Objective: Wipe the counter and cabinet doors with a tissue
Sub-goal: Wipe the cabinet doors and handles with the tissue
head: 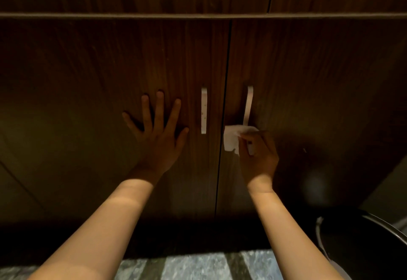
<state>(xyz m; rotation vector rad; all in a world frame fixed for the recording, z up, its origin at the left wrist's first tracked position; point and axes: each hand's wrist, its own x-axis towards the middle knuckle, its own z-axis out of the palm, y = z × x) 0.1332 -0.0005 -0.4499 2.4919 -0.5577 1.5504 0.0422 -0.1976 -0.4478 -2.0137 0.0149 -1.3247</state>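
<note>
a person's right hand [258, 158] presses a crumpled white tissue [232, 138] against the right cabinet door [308, 81], just below its pale handle [248, 105] and beside the seam between the doors. the fingers are closed around the wad. the left hand [157, 130] lies flat and open on the left cabinet door [99, 70], fingers spread, holding nothing. the tissue is light, soft and likely to tear, so it is best bunched and pinched at its middle. in the dim light, the dark round shape [363, 242] at lower right may be a bin.
</note>
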